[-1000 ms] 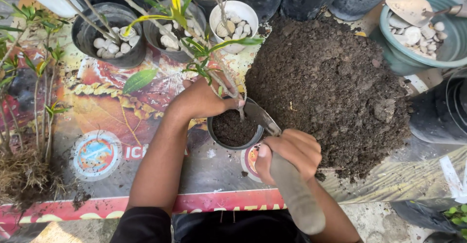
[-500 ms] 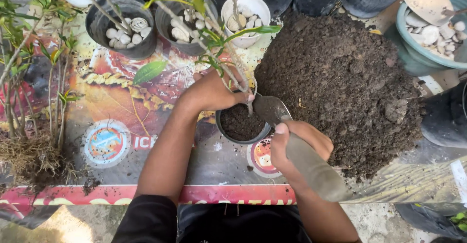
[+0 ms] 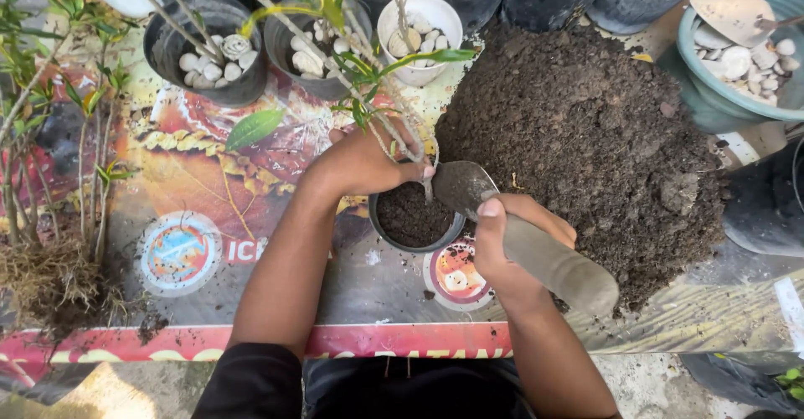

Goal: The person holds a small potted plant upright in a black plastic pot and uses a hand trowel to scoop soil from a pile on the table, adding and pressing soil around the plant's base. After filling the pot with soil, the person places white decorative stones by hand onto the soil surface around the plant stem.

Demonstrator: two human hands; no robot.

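Note:
My left hand [image 3: 362, 163] grips the thin stem of a small leafy plant [image 3: 368, 75] and holds it upright over a little black pot [image 3: 416, 218] filled with dark soil. My right hand [image 3: 512, 243] is closed around the pale handle of a metal trowel [image 3: 462, 186]. The trowel's blade rests at the pot's right rim, next to a big heap of dark soil [image 3: 586, 134].
Three pots topped with white pebbles [image 3: 205, 50] [image 3: 314, 46] [image 3: 419, 25] stand behind. A teal bowl [image 3: 712, 92] of stones with another trowel sits at the far right. Bare-rooted plants [image 3: 50, 218] lie at the left on a printed banner [image 3: 201, 243]. Dark pots line the back.
The view has shifted slightly. The trowel blade has moved a little closer to the pot's right rim. My left hand keeps the plant stem in place.

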